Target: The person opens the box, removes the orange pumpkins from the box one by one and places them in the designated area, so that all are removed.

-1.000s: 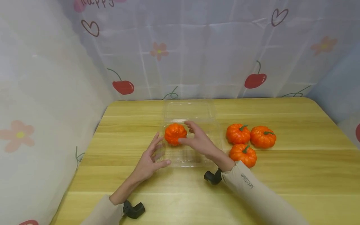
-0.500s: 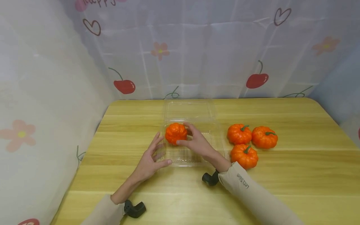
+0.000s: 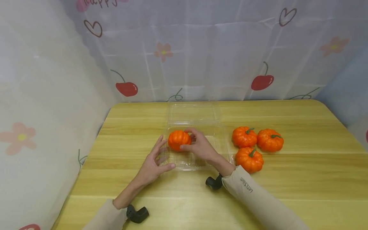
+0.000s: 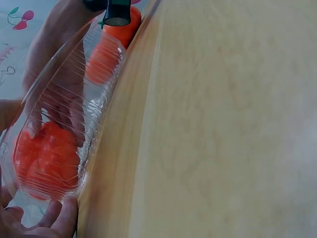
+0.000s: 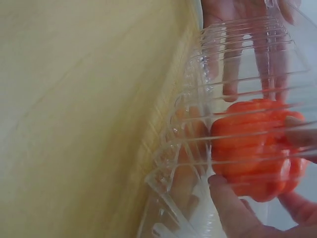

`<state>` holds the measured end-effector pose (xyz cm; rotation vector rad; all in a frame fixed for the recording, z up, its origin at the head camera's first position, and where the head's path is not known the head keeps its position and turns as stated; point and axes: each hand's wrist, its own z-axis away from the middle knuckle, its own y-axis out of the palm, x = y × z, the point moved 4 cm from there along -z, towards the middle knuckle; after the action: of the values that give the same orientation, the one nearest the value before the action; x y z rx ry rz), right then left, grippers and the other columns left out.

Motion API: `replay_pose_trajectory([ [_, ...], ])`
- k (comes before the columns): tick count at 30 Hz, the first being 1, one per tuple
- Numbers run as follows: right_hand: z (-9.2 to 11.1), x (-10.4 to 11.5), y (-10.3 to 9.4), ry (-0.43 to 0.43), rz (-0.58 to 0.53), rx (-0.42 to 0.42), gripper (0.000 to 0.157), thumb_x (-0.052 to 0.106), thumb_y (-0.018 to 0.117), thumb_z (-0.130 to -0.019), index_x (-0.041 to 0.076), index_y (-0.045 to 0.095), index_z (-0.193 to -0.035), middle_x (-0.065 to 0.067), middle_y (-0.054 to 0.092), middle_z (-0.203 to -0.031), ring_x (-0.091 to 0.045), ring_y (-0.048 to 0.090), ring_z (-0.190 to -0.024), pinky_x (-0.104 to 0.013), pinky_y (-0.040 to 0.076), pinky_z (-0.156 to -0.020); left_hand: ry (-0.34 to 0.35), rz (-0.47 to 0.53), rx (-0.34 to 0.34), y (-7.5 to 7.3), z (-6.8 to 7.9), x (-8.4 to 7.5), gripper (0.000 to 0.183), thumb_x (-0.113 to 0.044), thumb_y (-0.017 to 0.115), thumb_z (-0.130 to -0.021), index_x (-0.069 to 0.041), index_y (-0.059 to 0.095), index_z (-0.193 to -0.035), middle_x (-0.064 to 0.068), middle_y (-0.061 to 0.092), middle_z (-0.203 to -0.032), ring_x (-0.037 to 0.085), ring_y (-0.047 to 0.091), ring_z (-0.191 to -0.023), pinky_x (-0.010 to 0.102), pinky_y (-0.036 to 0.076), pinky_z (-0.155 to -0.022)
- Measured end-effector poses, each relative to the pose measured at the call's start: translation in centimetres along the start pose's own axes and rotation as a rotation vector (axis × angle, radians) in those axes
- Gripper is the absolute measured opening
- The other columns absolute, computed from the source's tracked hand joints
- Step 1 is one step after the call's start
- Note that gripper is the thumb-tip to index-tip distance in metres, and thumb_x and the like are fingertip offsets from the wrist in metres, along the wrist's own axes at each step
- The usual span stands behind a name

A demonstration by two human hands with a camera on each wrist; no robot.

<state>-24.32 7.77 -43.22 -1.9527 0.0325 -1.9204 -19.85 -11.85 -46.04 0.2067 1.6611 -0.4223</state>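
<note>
A clear plastic clamshell box (image 3: 189,164) lies unfolded on the table, its lid (image 3: 194,113) spread toward the back. Inside its left part is a small orange pumpkin (image 3: 176,140), lying on its side with no stem in sight. My right hand (image 3: 202,148) reaches into the box and holds this pumpkin between thumb and fingers. At the box's front left corner, my left hand (image 3: 150,167) has its fingers spread along the outer wall and its thumb by the front rim. Through the ribbed wall, both wrist views show the pumpkin (image 4: 47,161) and the fingers around it.
To the right of the box, three orange pumpkins with green stems stand close together: one behind (image 3: 243,136), one at the right (image 3: 269,140), one in front (image 3: 249,159). The wooden table (image 3: 310,179) ends at a printed curtain (image 3: 201,64).
My right hand has closed in on the pumpkin and turned it, so its ribs face differently, and it sits slightly nearer the front. The left hand stays at the box corner.
</note>
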Motion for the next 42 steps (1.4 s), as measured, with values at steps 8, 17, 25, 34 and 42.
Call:
replay_pose_trajectory([
  [8, 0.1, -0.3, 0.2, 0.032, -0.022, 0.019, 0.058, 0.009, 0.078, -0.084, 0.007, 0.051, -0.136, -0.02, 0.057, -0.131, -0.035, 0.056, -0.118, -0.053, 0.045, -0.099, 0.002, 0.008, -0.003, 0.0, 0.0, 0.0, 0.102, -0.011, 0.08, -0.083, -0.02, 0.013, -0.16, -0.001, 0.009, -0.164, 0.038, 0.024, -0.144, 0.042, 0.039, -0.106],
  [17, 0.0, -0.2, 0.1, 0.013, -0.027, 0.014, 0.06, 0.008, 0.077, -0.085, 0.006, 0.049, -0.138, -0.019, 0.055, -0.135, -0.037, 0.053, -0.121, -0.054, 0.044, -0.101, 0.005, -0.006, -0.006, 0.0, 0.0, 0.0, 0.102, -0.011, 0.08, -0.083, -0.021, 0.014, -0.16, -0.001, 0.009, -0.164, 0.038, 0.025, -0.144, 0.044, 0.039, -0.106],
  [25, 0.3, 0.1, -0.1, 0.023, -0.01, 0.007, 0.069, 0.008, 0.076, -0.085, 0.007, 0.044, -0.146, -0.016, 0.054, -0.138, -0.036, 0.051, -0.123, -0.051, 0.045, -0.1, 0.005, -0.007, -0.013, 0.0, 0.1, 0.0, 0.097, -0.01, 0.08, -0.083, -0.017, 0.02, -0.159, -0.003, 0.005, -0.165, 0.036, 0.028, -0.143, 0.044, 0.039, -0.106],
  [34, 0.6, 0.5, -0.5, 0.014, -0.009, 0.001, 0.066, 0.007, 0.077, -0.083, 0.002, 0.048, -0.142, -0.014, 0.057, -0.134, -0.036, 0.052, -0.122, -0.05, 0.046, -0.098, 0.013, 0.008, -0.009, 0.1, 0.1, -0.1, 0.094, -0.011, 0.08, -0.083, -0.01, 0.023, -0.157, 0.001, 0.001, -0.165, 0.038, 0.026, -0.143, 0.045, 0.039, -0.106],
  [42, 1.1, 1.0, -0.9, 0.009, -0.007, 0.01, 0.065, 0.008, 0.077, -0.083, 0.008, 0.049, -0.142, -0.014, 0.055, -0.136, -0.037, 0.051, -0.123, -0.05, 0.048, -0.096, 0.014, 0.009, -0.003, 0.1, 0.0, -0.1, 0.096, -0.011, 0.08, -0.083, -0.012, 0.021, -0.158, -0.001, 0.002, -0.165, 0.037, 0.028, -0.143, 0.044, 0.04, -0.105],
])
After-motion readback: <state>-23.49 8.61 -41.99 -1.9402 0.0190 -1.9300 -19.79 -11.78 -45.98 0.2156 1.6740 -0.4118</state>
